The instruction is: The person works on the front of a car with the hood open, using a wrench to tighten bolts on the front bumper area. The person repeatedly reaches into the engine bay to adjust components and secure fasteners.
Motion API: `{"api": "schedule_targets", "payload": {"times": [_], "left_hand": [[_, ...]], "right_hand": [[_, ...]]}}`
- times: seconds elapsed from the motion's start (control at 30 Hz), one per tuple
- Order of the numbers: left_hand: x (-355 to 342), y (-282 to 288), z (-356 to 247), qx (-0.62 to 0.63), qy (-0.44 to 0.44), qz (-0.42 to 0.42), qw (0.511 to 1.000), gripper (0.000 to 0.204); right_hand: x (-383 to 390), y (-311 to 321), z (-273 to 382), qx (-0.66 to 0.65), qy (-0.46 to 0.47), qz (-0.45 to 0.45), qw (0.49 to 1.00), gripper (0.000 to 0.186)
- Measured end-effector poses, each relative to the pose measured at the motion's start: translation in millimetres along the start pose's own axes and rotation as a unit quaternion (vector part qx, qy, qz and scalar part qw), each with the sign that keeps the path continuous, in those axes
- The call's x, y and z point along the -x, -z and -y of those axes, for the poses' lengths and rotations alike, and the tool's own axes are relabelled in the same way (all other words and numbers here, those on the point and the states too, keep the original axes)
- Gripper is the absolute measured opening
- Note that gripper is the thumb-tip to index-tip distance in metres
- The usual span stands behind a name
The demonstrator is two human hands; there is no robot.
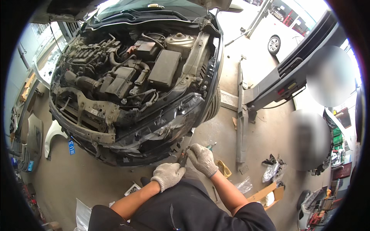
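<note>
My left hand (pixel 168 176), in a pale knit work glove, is closed just in front of my body, below the car's front end. Its thumb side meets a dark, slim object (pixel 184 158), too small and dark to name. My right hand (pixel 202 159), gloved the same way, is closed at the upper end of that object, slightly farther out. Beyond my hands stands a car with its hood up and front bumper off. Its dusty engine bay (pixel 127 69) is exposed, and the headlight (pixel 169 121) is in place at the near right corner.
A grey lift post (pixel 289 69) with its arm (pixel 242 131) stands to the right. On the floor lie a cardboard box (pixel 266 194), clear plastic wrap (pixel 243 185) and a yellow piece (pixel 223 168). Removed body panels (pixel 35 134) lean at the left. A white car (pixel 285 29) stands behind.
</note>
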State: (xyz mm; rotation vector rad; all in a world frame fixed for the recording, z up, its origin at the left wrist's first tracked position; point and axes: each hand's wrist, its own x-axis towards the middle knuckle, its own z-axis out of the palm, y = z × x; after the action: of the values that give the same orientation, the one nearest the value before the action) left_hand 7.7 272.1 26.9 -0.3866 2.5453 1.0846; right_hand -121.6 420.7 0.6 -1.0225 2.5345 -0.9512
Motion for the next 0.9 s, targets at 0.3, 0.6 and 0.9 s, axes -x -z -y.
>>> {"api": "schedule_targets", "payload": {"times": [0.3,0.6,0.9], "left_hand": [[-36.3,5.5,-29.3,-0.01,0.078,-0.108,0.991,0.041],[-48.3,-6.4,-49.3,-0.103,0.105,-0.142,0.979,0.036],[-53.4,-10.1,-44.3,-0.183,0.078,-0.24,0.95,0.024]], "right_hand": [[-52.0,28.5,-4.3,-0.046,0.037,0.118,0.991,0.027],[-66.5,16.4,-28.1,-0.294,-0.112,0.126,0.941,0.034],[-88.9,40.1,5.4,-0.45,-0.318,0.221,0.805,0.041]]}}
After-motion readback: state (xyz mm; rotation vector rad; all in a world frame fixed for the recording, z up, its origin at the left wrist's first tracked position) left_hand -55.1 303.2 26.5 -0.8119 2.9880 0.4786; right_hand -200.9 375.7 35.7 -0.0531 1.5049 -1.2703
